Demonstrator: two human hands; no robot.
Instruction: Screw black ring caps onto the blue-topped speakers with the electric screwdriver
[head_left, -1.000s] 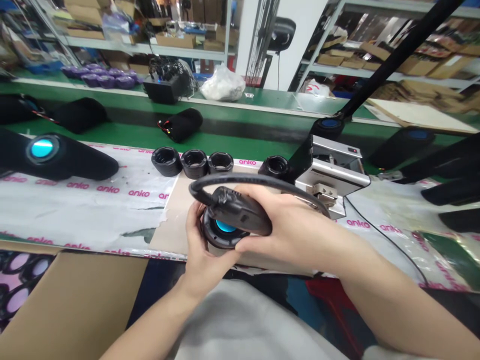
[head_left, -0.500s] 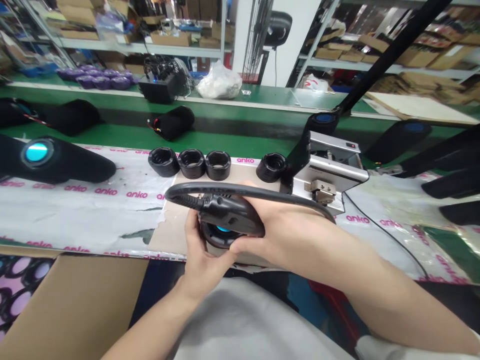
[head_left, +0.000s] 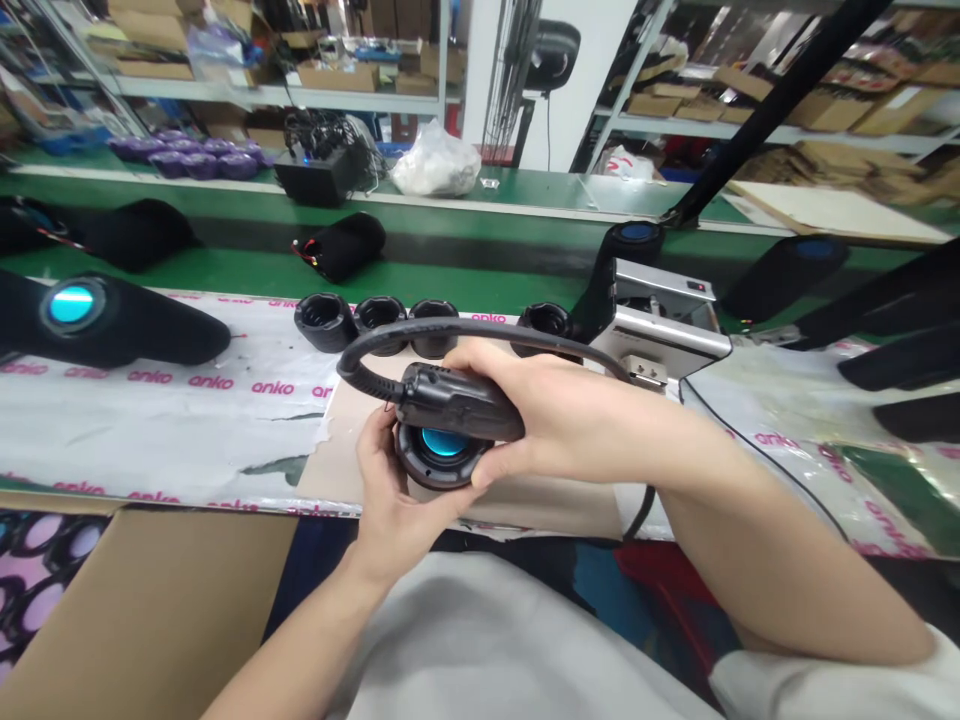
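Note:
My left hand (head_left: pixel 394 500) cups a round black part with a blue centre (head_left: pixel 441 447) from below, fingers wrapped round its rim. Over that part my right hand (head_left: pixel 536 415) grips a black corded hand tool (head_left: pixel 457 400), its thick black cable (head_left: pixel 480 335) arching up and off to the right. Both hands are just above a brown cardboard sheet (head_left: pixel 547 495) at the near edge of the bench. A row of black ring-shaped parts (head_left: pixel 326 322) stands right behind the tool.
A grey metal fixture (head_left: pixel 660 335) stands to the right of my hands. A long black housing with a blue disc (head_left: pixel 105 315) lies on "anko" printed plastic at left. A cardboard box flap (head_left: pixel 150 600) is at bottom left. A green conveyor (head_left: pixel 450 275) carries black pouches behind.
Both hands lifted the tool and the round part slightly and tipped them, so the blue centre shows more. The cable now arches in front of the ring row.

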